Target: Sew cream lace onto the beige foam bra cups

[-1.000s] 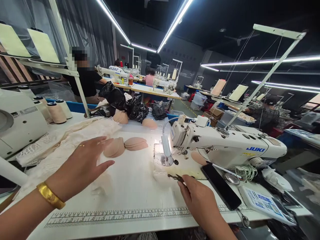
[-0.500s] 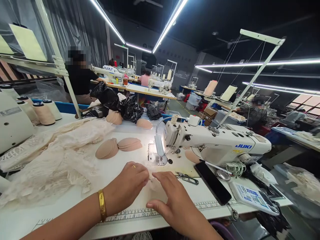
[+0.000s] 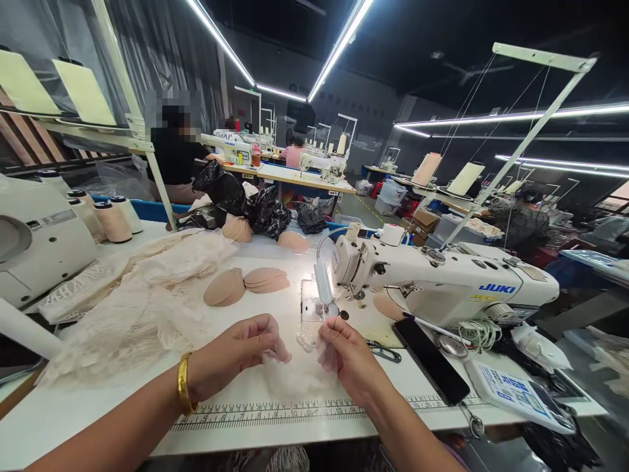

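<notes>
Sheer whitish lace fabric (image 3: 299, 380) hangs between my two hands above the table's printed ruler. My left hand (image 3: 240, 354), with a gold bracelet on its wrist, pinches one side of it. The other side is pinched in my right hand (image 3: 346, 351), just in front of the sewing machine (image 3: 442, 282). The machine's lit needle area lies beyond my hands. Stacks of beige cups (image 3: 225, 287) rest on the table behind my left hand. A large pile of cream lace (image 3: 142, 308) lies to the left.
Right of my right hand are small scissors (image 3: 386, 352), a black phone (image 3: 431, 360) and a white-and-blue box (image 3: 521, 396). Thread cones (image 3: 112, 221) stand at the left, and black plastic bags (image 3: 268, 213) lie behind the table. People sit at other machines farther back.
My hands have moved apart, and the lace now shows spread between them. My right hand's fingers have closed on its edge. The view has shifted slightly left.
</notes>
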### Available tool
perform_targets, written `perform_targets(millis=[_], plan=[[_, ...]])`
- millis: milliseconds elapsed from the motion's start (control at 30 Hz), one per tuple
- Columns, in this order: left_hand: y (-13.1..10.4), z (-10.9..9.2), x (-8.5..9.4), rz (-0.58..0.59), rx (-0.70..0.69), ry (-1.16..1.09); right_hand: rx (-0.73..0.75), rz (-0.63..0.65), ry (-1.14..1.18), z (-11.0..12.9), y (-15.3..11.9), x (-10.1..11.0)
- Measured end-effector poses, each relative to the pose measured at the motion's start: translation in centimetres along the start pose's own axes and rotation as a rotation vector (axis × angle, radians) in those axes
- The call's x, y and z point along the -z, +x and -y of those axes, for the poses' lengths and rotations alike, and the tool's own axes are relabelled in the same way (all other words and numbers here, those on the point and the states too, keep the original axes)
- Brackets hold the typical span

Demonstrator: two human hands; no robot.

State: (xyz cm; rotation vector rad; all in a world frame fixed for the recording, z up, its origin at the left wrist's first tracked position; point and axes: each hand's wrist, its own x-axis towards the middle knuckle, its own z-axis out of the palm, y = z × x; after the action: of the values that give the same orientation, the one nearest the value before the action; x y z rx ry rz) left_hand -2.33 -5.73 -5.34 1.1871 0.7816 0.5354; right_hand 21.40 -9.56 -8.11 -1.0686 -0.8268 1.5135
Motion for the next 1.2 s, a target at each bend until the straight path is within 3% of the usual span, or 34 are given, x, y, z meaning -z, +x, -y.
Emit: perform_targets(millis=[133, 300, 367, 433, 533, 667, 800, 867, 967, 1000, 1067, 1200], plan=[[0.4, -0.6, 0.1, -0.082, -0.052, 0.139, 0.004, 0.06, 0.005, 0.1, -0.1, 0.2], [-1.7, -3.7, 1.0, -0.232, -0.485, 0.626, 0.36, 0.153, -0.352, 1.1, -0.8, 0.4], [-3.2, -4.4, 1.1, -0.185, -0.592, 0.872, 0.532, 0.177, -0.592, 1.0, -1.0, 0.6], [-4.2, -4.1, 0.8, -0.016, -0.582, 1.067, 0.634, 0.197, -0.792, 0.5, -0.8, 1.1], [-4.3, -2.2, 0.1, 0.193, -0.462, 1.158, 0.581, 0.269, -0.974, -0.1, 0.0, 1.8], [-2.8, 0.3, -0.9, 0.16, -0.48, 1.13, 0.47, 0.374, -1.0, 0.6, 1.1, 2.4], [-1.1, -0.4, -0.4, 0.189, -0.43, 1.16, 0.336, 0.399, -0.949, 1.4, 2.2, 2.7], [-0.1, -1.7, 1.1, 0.001, -0.405, 1.241, 0.273, 0.343, -0.89, 0.9, 2.8, 2.8], [1.5, -3.6, 4.6, -0.498, -0.242, 1.543, 0.2, 0.238, -0.799, -0.4, 3.3, 3.1], [1.9, -4.1, 5.8, -0.593, -0.18, 1.592, 0.192, 0.21, -0.779, -0.7, 3.3, 3.2], [2.5, -4.4, 7.8, -0.681, -0.075, 1.643, 0.192, 0.185, -0.744, -1.1, 3.3, 3.2], [3.0, -3.4, 9.4, -0.684, -0.048, 1.664, 0.213, 0.175, -0.7, -1.0, 3.1, 3.0]])
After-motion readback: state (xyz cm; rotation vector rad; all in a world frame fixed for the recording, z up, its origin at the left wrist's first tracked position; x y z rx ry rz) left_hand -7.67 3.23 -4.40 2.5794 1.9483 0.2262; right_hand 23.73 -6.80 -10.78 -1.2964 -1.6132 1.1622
